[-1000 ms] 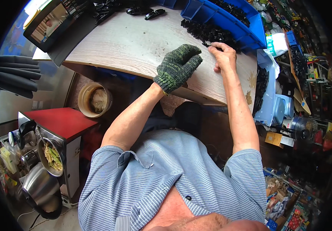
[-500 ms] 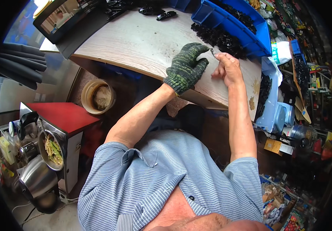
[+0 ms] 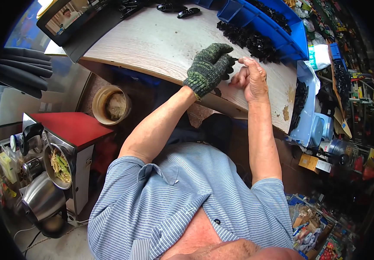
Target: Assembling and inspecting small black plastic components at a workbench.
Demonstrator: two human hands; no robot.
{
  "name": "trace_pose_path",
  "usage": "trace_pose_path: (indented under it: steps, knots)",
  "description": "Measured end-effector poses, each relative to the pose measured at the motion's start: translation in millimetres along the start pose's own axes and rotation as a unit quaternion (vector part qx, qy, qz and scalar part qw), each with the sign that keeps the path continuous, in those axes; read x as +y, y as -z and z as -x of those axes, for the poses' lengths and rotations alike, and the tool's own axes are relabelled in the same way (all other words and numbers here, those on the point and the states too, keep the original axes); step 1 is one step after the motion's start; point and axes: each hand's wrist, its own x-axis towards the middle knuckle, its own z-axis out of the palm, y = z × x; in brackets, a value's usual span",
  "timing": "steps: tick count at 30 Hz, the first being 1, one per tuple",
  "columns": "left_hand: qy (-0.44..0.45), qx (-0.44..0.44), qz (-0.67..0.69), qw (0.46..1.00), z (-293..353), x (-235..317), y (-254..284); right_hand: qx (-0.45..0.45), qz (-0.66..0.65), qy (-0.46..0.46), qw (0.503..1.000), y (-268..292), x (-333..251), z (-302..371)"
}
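Observation:
My left hand (image 3: 209, 69) wears a green and black knitted glove, its fingers curled closed over the light wood-topped table (image 3: 152, 41). A small dark part (image 3: 236, 59) sticks out between the gloved fingertips and my right hand (image 3: 252, 80). The bare right hand pinches the part's other end with thumb and forefinger, the other fingers folded in. Too little of the part shows to tell its kind. Just beyond the hands lies a heap of small black parts (image 3: 249, 43), against a blue divided bin (image 3: 267, 28).
Black moulded pieces (image 3: 188, 13) lie at the table's far edge, near a screen (image 3: 68, 19) at the far left. A light blue tub (image 3: 304, 123) stands off the table's right edge. A bucket (image 3: 98, 106) and a red-topped cabinet (image 3: 65, 132) are at left, beside a pan of food (image 3: 59, 169).
The gloved fingers have closed from a wide gap onto the small dark part. My right hand has moved slightly left and turned more upright.

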Motion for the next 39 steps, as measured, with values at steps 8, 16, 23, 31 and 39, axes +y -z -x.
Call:
trace_pose_path:
  steps: [8,16,23,31,39]
  knots:
    - [0.025,-0.002,0.014,1.0,-4,6,3,-0.014,0.029,0.028,0.999,-7,0,1]
    - [-0.026,-0.032,-0.166,0.985,-23,9,17,-0.005,0.02,0.043,0.999,3,9,1]
    - [-0.031,0.151,-0.623,0.767,-112,43,79,0.013,-0.002,0.051,0.999,-5,9,6]
    - [-0.12,0.053,-0.671,0.729,-78,37,73,0.019,-0.014,0.049,0.999,0,10,7]
    - [-0.232,0.003,-0.66,0.715,-25,27,71,0.019,-0.04,0.043,0.998,2,12,5]
